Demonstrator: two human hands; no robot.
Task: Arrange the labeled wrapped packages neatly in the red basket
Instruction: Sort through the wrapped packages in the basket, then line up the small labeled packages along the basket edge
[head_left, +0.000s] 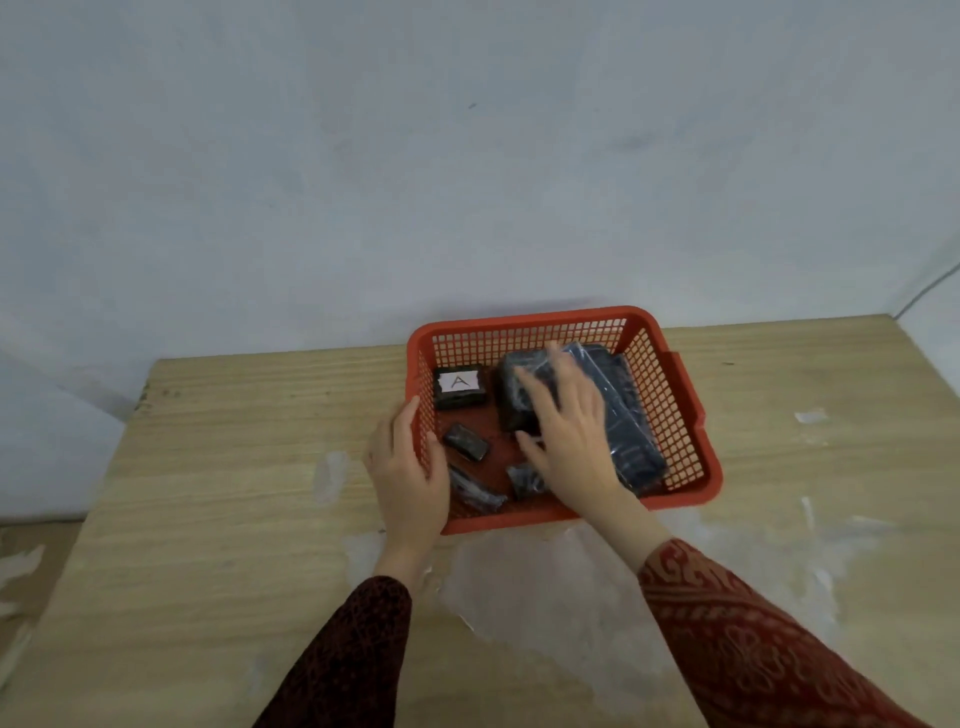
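A red basket is set on a wooden table against a pale wall, and dark wrapped packages are held inside it: at its 10 o'clock corner a small package is marked with a white label reading "A", the only writing that can be read. A large package is laid along the 3 o'clock side, with smaller bundles toward 7 o'clock. The basket's 9 o'clock wall is gripped by the left hand, thumb inside, while the right hand is rested with fingers spread, blurred, on a mid-sized package at centre.
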